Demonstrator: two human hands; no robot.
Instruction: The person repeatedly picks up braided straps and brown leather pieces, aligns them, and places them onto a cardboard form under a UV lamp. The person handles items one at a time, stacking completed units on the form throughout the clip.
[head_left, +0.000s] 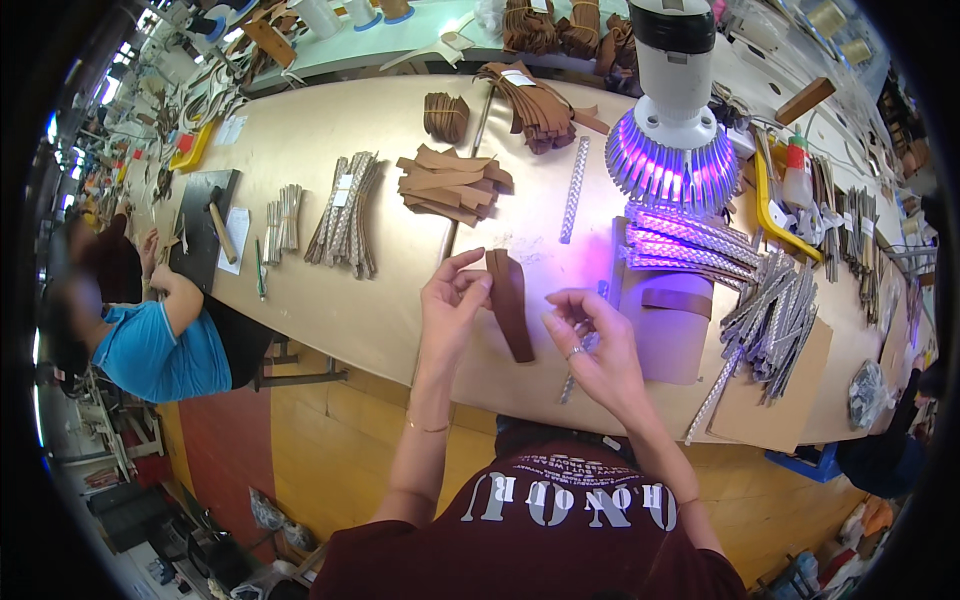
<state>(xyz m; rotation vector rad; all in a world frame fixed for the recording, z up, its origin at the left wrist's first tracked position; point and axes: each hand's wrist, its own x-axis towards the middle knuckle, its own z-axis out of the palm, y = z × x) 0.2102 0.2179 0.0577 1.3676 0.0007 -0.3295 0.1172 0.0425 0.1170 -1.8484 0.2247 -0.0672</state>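
A brown leather strip, folded into a loop at its upper end, hangs from my left hand, pinched at its left edge between thumb and fingers. To its right is my right hand, fingers half bent and thumb apart from them, with nothing seen between. A silver braided strip runs beneath that hand, its middle covered. Further up the table lies another braided strip. Ahead of my left hand, a loose pile of brown leather strips is spread out.
A lamp throws purple light over braided strips on my right. Beside them are a brown pad, a braided heap and cardboard. Leather bundles lie ahead. Leftward are strip bundles, a hammer and a seated person.
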